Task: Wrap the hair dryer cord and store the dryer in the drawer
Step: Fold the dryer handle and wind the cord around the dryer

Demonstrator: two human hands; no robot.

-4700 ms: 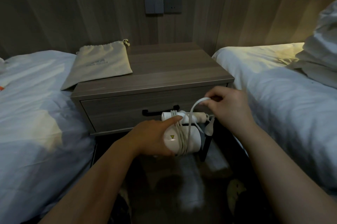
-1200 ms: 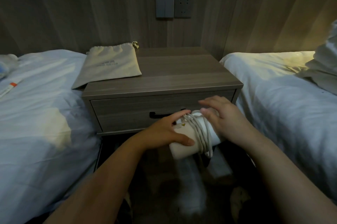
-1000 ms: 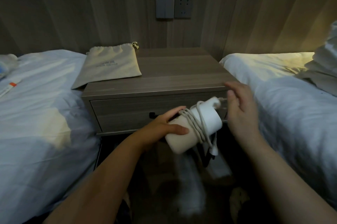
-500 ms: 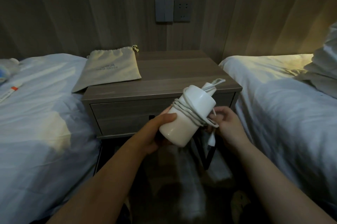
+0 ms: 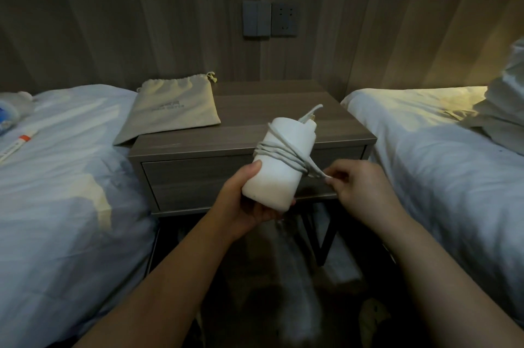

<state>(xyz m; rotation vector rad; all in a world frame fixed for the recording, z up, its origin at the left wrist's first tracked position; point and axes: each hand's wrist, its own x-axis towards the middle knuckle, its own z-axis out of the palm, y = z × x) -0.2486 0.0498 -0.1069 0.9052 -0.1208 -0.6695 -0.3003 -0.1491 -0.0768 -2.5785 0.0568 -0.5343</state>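
Observation:
My left hand (image 5: 243, 203) grips the lower end of the white hair dryer (image 5: 279, 172), holding it tilted in front of the nightstand. Its grey-white cord (image 5: 279, 152) is wound several times around the dryer's body. My right hand (image 5: 360, 186) pinches the loose cord end just right of the dryer. The drawer (image 5: 192, 180) of the wooden nightstand (image 5: 255, 109) sits closed behind the dryer; its handle is hidden by the dryer and my hands.
A beige drawstring bag (image 5: 173, 108) lies on the nightstand's left part, overhanging onto the left bed (image 5: 62, 177). The right bed (image 5: 448, 160) carries folded white bedding (image 5: 507, 104). A switch and socket (image 5: 269, 18) are on the wall. Dark floor lies below.
I have lifted the dryer higher and tilted it more upright. My right hand let go of the body, came back beside it and now pinches the cord end.

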